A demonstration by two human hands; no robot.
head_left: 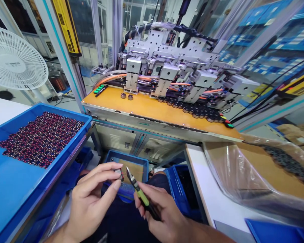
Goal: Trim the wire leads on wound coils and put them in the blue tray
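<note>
My left hand [95, 195] pinches a small grey metal part [119, 172] between thumb and fingertips. Red spots show on the side of this part that faces right. In my right hand [164, 209] is a pair of small cutting pliers [142, 196] with green and black handles. Their pointed metal jaws aim up and left, close to the part but apart from it. Whether the jaws are parted is too small to tell. Below and behind the hands stands a blue bin [146, 168] with a brown bottom, partly hidden by my left hand.
To the left, a blue tray [38, 107] holds many small dark parts with red spots. A machine with metal clamps [167, 72] stands on an orange bench top [142, 105], with black round parts [200, 110] along it. A plastic-lined box [233, 168] is right; a white fan [15, 64] left.
</note>
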